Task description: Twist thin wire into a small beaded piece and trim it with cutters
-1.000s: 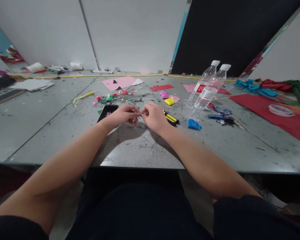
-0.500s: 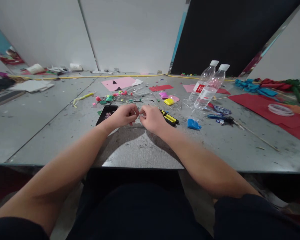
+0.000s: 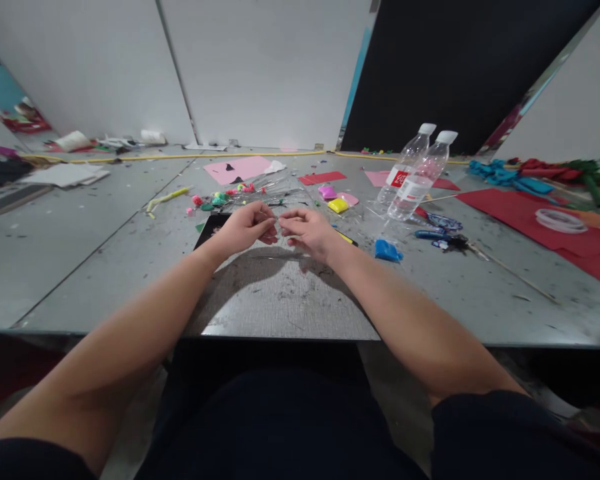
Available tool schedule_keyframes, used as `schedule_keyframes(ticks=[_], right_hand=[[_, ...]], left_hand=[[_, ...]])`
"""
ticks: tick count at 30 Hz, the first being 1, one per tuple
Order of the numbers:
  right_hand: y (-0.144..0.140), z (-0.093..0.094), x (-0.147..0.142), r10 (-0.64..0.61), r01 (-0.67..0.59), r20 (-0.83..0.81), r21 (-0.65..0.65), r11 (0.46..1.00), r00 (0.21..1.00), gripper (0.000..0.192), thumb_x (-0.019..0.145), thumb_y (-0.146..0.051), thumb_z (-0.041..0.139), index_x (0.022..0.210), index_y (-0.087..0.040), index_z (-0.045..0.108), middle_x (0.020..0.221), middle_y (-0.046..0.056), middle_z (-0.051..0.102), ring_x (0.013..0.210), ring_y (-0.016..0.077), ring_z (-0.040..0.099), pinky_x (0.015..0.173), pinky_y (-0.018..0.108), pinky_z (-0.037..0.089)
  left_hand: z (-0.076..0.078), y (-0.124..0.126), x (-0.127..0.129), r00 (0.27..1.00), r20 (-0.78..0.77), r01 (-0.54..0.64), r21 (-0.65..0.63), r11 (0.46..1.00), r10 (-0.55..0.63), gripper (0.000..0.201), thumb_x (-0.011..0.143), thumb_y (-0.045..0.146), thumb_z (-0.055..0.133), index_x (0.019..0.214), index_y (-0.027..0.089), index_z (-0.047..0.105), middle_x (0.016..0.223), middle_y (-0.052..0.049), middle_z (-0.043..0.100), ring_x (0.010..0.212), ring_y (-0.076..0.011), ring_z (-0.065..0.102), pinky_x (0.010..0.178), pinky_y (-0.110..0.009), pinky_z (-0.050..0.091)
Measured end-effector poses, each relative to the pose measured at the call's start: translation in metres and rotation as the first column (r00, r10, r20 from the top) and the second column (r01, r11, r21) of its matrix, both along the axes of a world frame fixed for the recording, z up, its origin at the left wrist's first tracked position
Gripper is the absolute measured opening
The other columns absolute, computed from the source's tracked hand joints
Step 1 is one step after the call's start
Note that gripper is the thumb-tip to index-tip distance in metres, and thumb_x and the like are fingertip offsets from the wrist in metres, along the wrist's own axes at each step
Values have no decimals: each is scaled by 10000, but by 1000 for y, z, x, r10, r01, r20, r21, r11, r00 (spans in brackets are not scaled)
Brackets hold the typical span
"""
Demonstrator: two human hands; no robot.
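My left hand [image 3: 253, 228] is over the grey table, its thumb and fingers drawn together; anything between them is too small to make out. Facing it a small gap away is my right hand [image 3: 310, 233], fingers stretched out and thumb apart, with nothing visible in it. Below the hands a thin clear strip [image 3: 270, 257] lies on the table. A black phone-like slab [image 3: 207, 230] is partly covered by my left hand. Only the end of a yellow-and-black tool [image 3: 349, 238] shows behind my right hand.
Beyond the hands lie colourful clay bits [image 3: 220, 199], with yellow [image 3: 337, 205], pink [image 3: 327, 192] and blue [image 3: 388, 251] packets to the right. Two clear bottles [image 3: 405, 193] stand upright. Blue-handled pliers [image 3: 437, 235], a thin stick [image 3: 523, 275] and red sheets [image 3: 510, 213] are farther right.
My hands have parted slightly. My right hand has opened from a pinch, its fingers now spread, and it hides more of the yellow-and-black tool.
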State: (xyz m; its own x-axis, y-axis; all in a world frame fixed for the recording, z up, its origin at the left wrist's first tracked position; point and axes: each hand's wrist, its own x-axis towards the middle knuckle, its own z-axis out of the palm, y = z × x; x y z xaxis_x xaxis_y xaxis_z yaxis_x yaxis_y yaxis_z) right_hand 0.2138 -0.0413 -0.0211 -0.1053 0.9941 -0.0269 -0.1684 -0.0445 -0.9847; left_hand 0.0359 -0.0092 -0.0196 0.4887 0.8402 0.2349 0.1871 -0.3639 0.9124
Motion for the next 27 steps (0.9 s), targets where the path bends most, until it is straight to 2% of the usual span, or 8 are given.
schedule_keyframes(ticks=[4, 6, 9, 13, 15, 20, 24, 27], right_hand=[[2, -3, 4, 96, -96, -17, -43, 994, 995, 186, 760, -232, 836, 817, -190, 664, 786, 24, 705, 711, 122, 652, 580, 221, 521], [5, -7, 5, 152, -153, -28, -33, 988, 988, 201, 746, -258, 851, 781, -185, 667, 761, 23, 695, 706, 121, 644, 603, 227, 531], [9, -11, 7, 202, -202, -44, -17, 979, 979, 232, 721, -288, 867, 757, -185, 661, 731, 3, 672, 687, 109, 622, 639, 235, 537], [10, -13, 8, 212, -212, -41, 19, 977, 976, 276, 695, -308, 882, 751, -189, 639, 720, -17, 652, 682, 108, 618, 697, 267, 545], [10, -13, 8, 211, -209, -36, 41, 977, 977, 288, 681, -306, 888, 746, -188, 634, 700, -22, 641, 671, 110, 614, 697, 273, 542], [14, -17, 7, 171, -171, 14, 78, 982, 985, 269, 672, -258, 871, 733, -186, 619, 625, -41, 605, 599, 100, 587, 633, 255, 529], [15, -18, 6, 109, -142, 172, 194, 971, 979, 243, 710, -254, 831, 711, -195, 595, 567, -57, 574, 506, 91, 538, 543, 242, 497], [14, -18, 7, 70, -151, 298, 256, 955, 952, 200, 730, -250, 796, 707, -192, 605, 554, -48, 580, 471, 99, 525, 503, 247, 470]], left_hand=[[3, 0, -1, 999, -29, -37, 34, 999, 38, 183, 879, 279, 706, 871, 165, 562, 733, -15, 689, 690, -129, 699, 688, -281, 596], [4, 1, -3, 990, -111, -71, 158, 985, 90, 178, 848, 279, 723, 833, 165, 588, 734, -18, 679, 691, -128, 664, 651, -259, 544], [7, 1, -6, 953, -224, -113, 367, 923, 205, 173, 813, 276, 732, 754, 171, 608, 676, 2, 631, 628, -114, 556, 589, -248, 432], [9, -2, -6, 936, -247, -122, 446, 887, 253, 194, 818, 272, 698, 692, 181, 582, 591, 30, 533, 565, -105, 445, 558, -263, 348], [10, -4, -5, 944, -232, -125, 408, 904, 235, 200, 820, 280, 693, 693, 184, 572, 592, 30, 527, 557, -105, 450, 545, -265, 342], [10, -6, -3, 978, -177, -77, 172, 982, 108, 147, 842, 262, 679, 764, 183, 583, 636, 4, 603, 574, -108, 563, 551, -253, 434], [11, -8, -2, 986, -164, -36, 25, 999, 40, 178, 852, 287, 707, 775, 180, 588, 639, -1, 627, 557, -112, 616, 561, -259, 506], [11, -10, -1, 981, -195, -19, -29, 999, 13, 208, 853, 304, 729, 762, 177, 592, 643, -10, 643, 547, -120, 642, 552, -262, 535]])
